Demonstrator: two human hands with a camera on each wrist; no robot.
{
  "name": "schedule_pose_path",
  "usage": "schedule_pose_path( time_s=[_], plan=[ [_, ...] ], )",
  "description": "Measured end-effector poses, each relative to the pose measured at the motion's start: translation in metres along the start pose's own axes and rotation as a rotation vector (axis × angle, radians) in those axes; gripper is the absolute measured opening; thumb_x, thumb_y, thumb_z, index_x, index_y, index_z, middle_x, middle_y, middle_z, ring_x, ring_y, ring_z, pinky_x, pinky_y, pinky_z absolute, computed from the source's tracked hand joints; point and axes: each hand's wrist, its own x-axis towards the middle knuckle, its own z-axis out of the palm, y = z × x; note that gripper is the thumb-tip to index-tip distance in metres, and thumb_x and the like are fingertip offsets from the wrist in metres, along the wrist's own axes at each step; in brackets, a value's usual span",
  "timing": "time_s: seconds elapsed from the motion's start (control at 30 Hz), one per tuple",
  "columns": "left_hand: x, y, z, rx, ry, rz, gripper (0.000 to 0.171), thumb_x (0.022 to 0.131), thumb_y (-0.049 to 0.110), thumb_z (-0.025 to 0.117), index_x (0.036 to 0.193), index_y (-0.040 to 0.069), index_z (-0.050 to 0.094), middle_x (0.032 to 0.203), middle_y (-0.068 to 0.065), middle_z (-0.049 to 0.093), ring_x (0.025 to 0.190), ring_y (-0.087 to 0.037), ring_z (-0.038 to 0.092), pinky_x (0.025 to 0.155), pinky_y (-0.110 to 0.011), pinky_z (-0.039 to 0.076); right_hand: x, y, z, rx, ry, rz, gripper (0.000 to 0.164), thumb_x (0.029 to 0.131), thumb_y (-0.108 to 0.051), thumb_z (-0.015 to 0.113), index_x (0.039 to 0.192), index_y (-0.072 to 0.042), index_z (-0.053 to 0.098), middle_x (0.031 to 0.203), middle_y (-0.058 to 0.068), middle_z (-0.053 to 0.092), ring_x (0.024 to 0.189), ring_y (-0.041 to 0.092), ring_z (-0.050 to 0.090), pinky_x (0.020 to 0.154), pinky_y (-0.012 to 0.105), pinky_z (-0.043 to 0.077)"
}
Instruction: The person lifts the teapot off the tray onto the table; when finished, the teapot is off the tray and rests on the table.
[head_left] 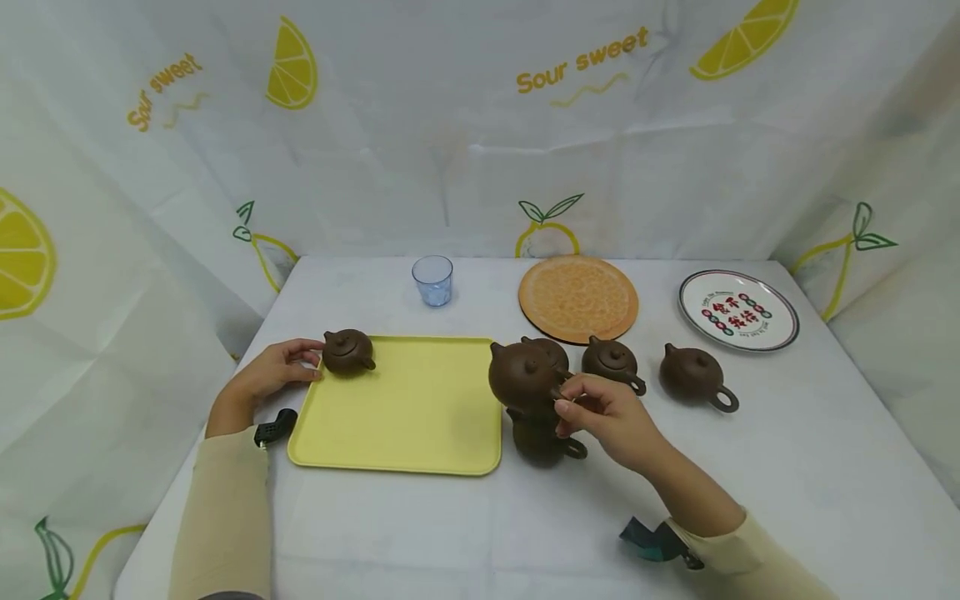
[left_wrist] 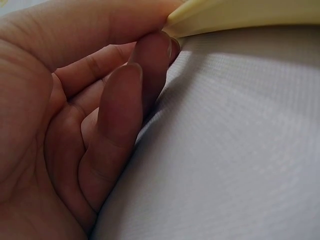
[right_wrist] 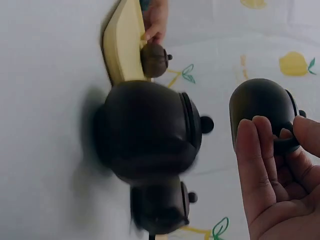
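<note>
My right hand (head_left: 611,417) pinches a dark brown teapot (head_left: 525,375) by its handle and holds it up off the table, just right of the yellow tray (head_left: 405,408). In the right wrist view, thumb and fingers meet at the handle of this teapot (right_wrist: 262,102). Below it stands a second teapot (head_left: 540,442), partly hidden, and behind it a third (head_left: 553,352). At the tray's left edge my left hand (head_left: 277,367) pinches the rim; the left wrist view shows thumb and finger at the tray edge (left_wrist: 240,15). A teapot (head_left: 348,352) sits in the tray's far left corner.
Two more teapots stand to the right, one nearer (head_left: 611,360) and one farther right (head_left: 692,375). Along the back are a blue glass (head_left: 433,282), a round orange-brown mat (head_left: 577,298) and a white patterned plate (head_left: 738,310). A white lemon-print curtain (head_left: 420,167) encloses the table.
</note>
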Motion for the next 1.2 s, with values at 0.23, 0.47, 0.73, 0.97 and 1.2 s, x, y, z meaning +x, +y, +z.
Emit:
schedule_pose_path(
  time_s=[0.23,0.47,0.73,0.97,1.2],
  plan=[
    [-0.003,0.015,0.0,-0.015,-0.025,-0.01,0.061,0.081,0.006,0.077,0.133,-0.006,0.049,0.097,-0.006,0.059,0.083,-0.008,0.058,0.074,-0.02,0.049,-0.03,0.004,-0.033,-0.072,0.045,0.024,0.004,0.094,0.003,0.06,0.095,0.004,0.063,0.098,0.017,0.059,0.071,0.024,0.068,0.069,0.032,0.056],
    [0.002,0.011,-0.006,0.009,-0.003,-0.017,0.064,0.08,0.01,0.079,0.135,-0.003,0.049,0.099,-0.006,0.059,0.085,-0.008,0.057,0.075,-0.02,0.048,-0.062,0.014,-0.072,-0.135,0.03,0.014,0.006,0.092,0.009,0.058,0.094,0.005,0.063,0.093,0.007,0.062,0.07,0.022,0.068,0.066,0.032,0.056],
    [-0.004,0.007,-0.007,-0.002,-0.004,-0.002,0.061,0.081,0.007,0.077,0.133,-0.005,0.049,0.096,-0.003,0.06,0.083,-0.008,0.058,0.074,-0.02,0.049,-0.085,0.039,-0.088,-0.239,-0.009,0.1,0.006,0.091,0.005,0.063,0.089,0.0,0.065,0.086,0.009,0.065,0.071,0.018,0.064,0.064,0.027,0.051],
    [-0.008,0.008,-0.003,-0.041,-0.014,0.003,0.061,0.081,0.004,0.076,0.134,-0.007,0.047,0.096,-0.003,0.06,0.082,-0.008,0.058,0.073,-0.02,0.049,-0.09,0.05,-0.096,-0.195,-0.126,0.149,0.006,0.093,0.001,0.06,0.091,-0.002,0.065,0.082,0.012,0.063,0.068,0.019,0.064,0.06,0.031,0.052],
    [-0.011,0.008,-0.002,-0.051,-0.02,0.015,0.06,0.082,0.001,0.074,0.134,-0.009,0.046,0.097,-0.005,0.06,0.082,-0.008,0.058,0.073,-0.02,0.049,-0.092,0.055,-0.098,-0.107,-0.175,0.21,0.005,0.094,0.001,0.059,0.091,0.004,0.062,0.089,0.017,0.061,0.071,0.019,0.066,0.063,0.035,0.056]
  ],
)
